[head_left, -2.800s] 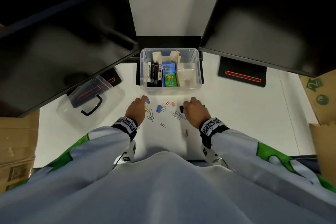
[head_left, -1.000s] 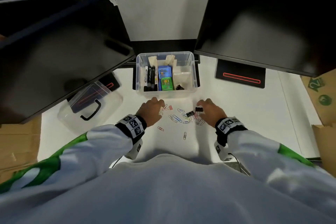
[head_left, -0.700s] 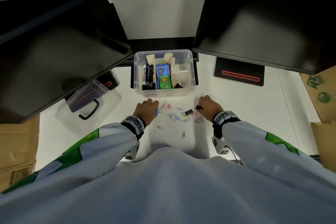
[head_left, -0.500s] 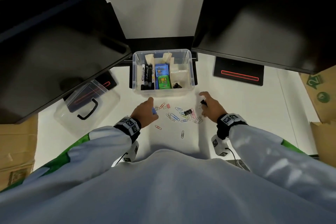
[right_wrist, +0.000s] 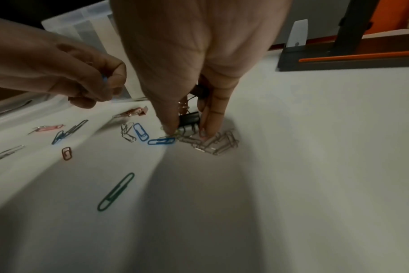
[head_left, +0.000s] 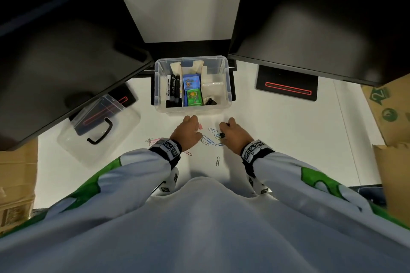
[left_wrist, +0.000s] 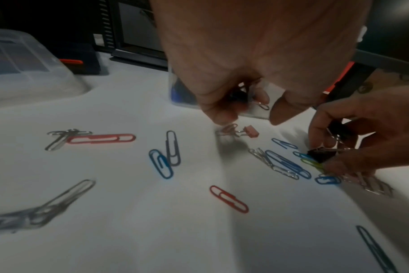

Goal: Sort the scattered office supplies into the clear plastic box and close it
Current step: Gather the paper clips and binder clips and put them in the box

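Black binder clip [right_wrist: 188, 118] sits pinched between thumb and fingers of the right hand [head_left: 235, 135], grip pressed down onto the counter [head_left: 277, 139] at the right edge of the scatter; a second black clip [right_wrist: 200, 91] is tucked higher in the same hand. Left hand [head_left: 187, 133]: fingers curled, grip closed round something blue [right_wrist: 103, 77], too hidden to name. It hovers just above a pink binder clip [left_wrist: 250, 131].

Paper clips [left_wrist: 162, 162], blue, red, silver and green, lie loose on the counter between and near both hands.

Clear plastic box [head_left: 224, 102] stands open just beyond the hands, holding black markers [head_left: 174, 90], a blue pack [head_left: 191, 82], a green pack [head_left: 194, 96] and black clips [head_left: 209, 101]. Its lid [head_left: 97, 128] with black handle lies far left.
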The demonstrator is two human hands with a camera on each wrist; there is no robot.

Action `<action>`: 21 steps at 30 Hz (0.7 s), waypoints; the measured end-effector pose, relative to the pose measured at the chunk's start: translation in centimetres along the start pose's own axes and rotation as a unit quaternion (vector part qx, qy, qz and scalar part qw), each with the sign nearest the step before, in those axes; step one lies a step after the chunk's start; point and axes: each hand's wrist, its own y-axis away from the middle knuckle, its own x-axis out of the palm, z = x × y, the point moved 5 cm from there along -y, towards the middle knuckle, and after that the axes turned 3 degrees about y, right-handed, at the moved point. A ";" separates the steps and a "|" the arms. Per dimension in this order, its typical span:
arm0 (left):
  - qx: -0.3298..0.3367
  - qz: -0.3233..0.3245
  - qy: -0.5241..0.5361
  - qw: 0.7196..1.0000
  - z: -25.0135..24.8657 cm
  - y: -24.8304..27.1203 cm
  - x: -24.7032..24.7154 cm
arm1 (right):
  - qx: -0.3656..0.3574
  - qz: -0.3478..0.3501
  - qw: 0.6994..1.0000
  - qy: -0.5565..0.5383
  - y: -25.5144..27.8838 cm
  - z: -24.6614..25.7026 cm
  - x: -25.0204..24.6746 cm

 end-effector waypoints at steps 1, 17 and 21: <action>0.000 -0.010 -0.012 1.000 -0.1 -0.3 0.2 | 0.000 -0.001 1.000 0.001 -0.1 0.0 0.0; 0.023 0.013 0.026 0.999 -0.5 -0.1 -0.5 | -0.046 -0.077 0.968 -0.233 4.0 -0.9 -6.0; 0.066 0.018 0.120 0.990 -3.8 2.9 -4.2 | -0.052 -0.097 0.930 -0.352 5.5 0.6 -9.6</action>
